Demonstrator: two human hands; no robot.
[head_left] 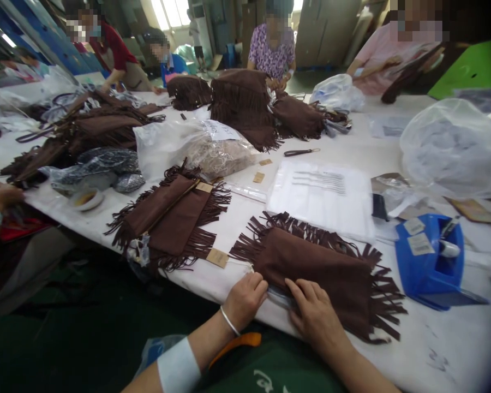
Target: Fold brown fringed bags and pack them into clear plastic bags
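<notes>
A brown fringed bag (pixel 315 265) lies flat at the table's near edge in front of me. At its lower left corner my left hand (pixel 245 297) is closed in a pinch on the edge; the fingertips partly hide what lies between them. My right hand (pixel 315 308) grips the same near edge further right, fingers on top of the brown material and thumb below. Between both hands a strip of greyish lining or plastic shows under the edge. Left of it lies a second brown fringed bag (pixel 175 218) with a zip and a cardboard tag (pixel 217 257).
A blue holder (pixel 429 262) stands to the right, with a stack of white plastic bags (pixel 323 196) behind the nearer bag. A small bowl (pixel 85 199) sits at left. More brown bags (pixel 241 103) are piled further back, where several people work around the table.
</notes>
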